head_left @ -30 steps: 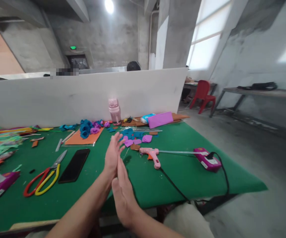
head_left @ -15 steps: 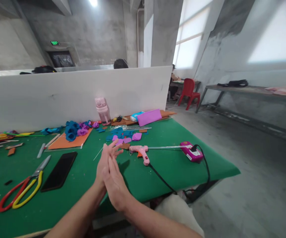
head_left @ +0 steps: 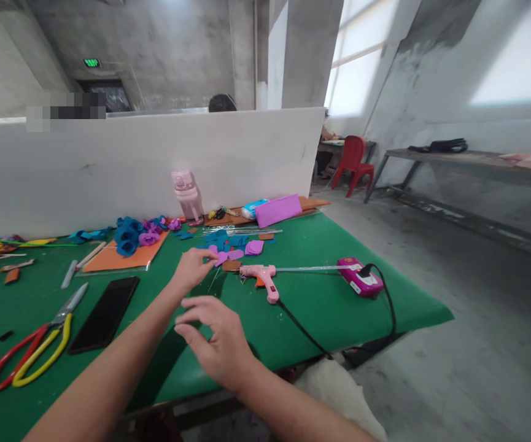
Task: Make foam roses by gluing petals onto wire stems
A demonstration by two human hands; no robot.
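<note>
Over the table, the right hand arches, fingers spread, and the left hand extends (fingers unclear).

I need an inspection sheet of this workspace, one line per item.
Surface: green table cover, small black scrap at left.
Work things: purple pieces; pink glue gun, lying on its side.
Clutter: scissors, phone and blue flowers toward the left.
Hands: left hand at the purple pieces, contact unclear; right hand open, holding nothing visible.
Cables: black cord from glue gun to the near edge; second cord from magenta box.
Surroundings: white partition behind; red chair and grey bench at right.
</note>
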